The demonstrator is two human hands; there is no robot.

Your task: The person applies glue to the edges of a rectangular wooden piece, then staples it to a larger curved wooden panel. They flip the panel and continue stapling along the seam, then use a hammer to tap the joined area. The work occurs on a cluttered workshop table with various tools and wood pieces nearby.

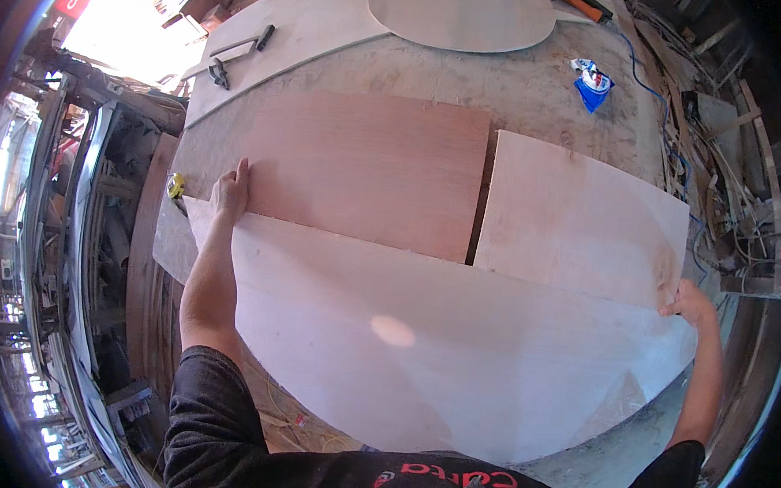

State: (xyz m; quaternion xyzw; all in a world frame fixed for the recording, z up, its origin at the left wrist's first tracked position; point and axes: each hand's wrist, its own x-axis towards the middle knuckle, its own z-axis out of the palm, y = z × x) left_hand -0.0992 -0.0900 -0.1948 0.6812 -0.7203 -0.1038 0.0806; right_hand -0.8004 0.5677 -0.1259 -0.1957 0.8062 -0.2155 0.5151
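Note:
A large pale plywood sheet (455,353) with a rounded near edge lies in front of me. Against its straight far edge are a reddish-brown plywood panel (368,172) on the left and a smaller pale plywood panel (586,219) on the right, a narrow dark gap between the two. My left hand (232,191) is closed at the near left corner of the reddish panel, where it meets the large sheet; its fingertips are partly hidden. At the right end of the seam, my right hand (691,304) grips the near corner of the smaller pale panel, fingers bent.
A yellow tape measure (176,185) sits at the left edge. Farther back are a clamp (233,52) on a pale board (304,36), a rounded board (464,14), a blue-and-white packet (591,85) and an orange power tool (584,3). A blue cord (650,90) runs along the right.

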